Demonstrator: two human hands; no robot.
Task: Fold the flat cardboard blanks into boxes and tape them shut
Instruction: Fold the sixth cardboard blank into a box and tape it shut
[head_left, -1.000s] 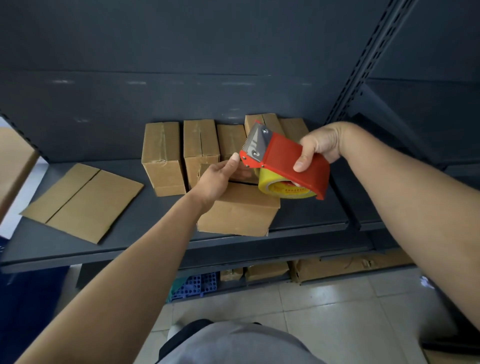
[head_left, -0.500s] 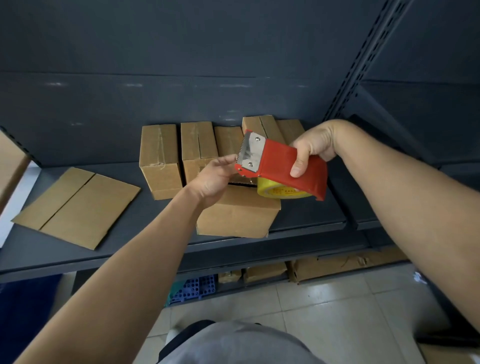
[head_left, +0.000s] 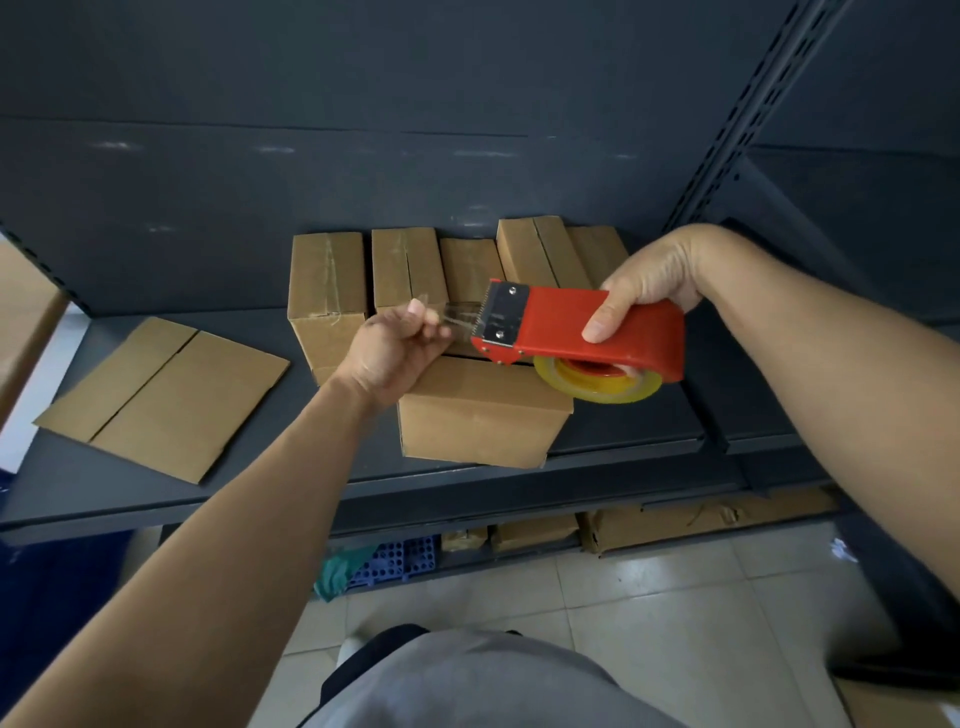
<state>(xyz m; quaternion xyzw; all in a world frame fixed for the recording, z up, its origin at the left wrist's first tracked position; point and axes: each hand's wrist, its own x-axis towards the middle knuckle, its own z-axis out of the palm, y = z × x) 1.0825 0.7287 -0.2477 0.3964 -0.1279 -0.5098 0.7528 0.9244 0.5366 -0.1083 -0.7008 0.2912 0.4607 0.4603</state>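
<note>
A dark grey metal back panel (head_left: 363, 104) fills the view from 9 to 1 o'clock, and small pale reflections of light lie on it. At 1 o'clock a perforated upright post (head_left: 748, 109) runs slanted. A grey shelf board (head_left: 623, 431) crosses the middle. At 6 o'clock the floor (head_left: 675, 623) has pale glossy tiles. A blue plastic crate (head_left: 395, 564) with holes stands under the shelf, with a green cloth (head_left: 335, 574) just beside it, toward 9 o'clock

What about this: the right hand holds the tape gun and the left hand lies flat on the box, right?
No. The head view shows the right hand holding the tape gun, but the left hand pinches the tape end, not flat on the box.
</note>
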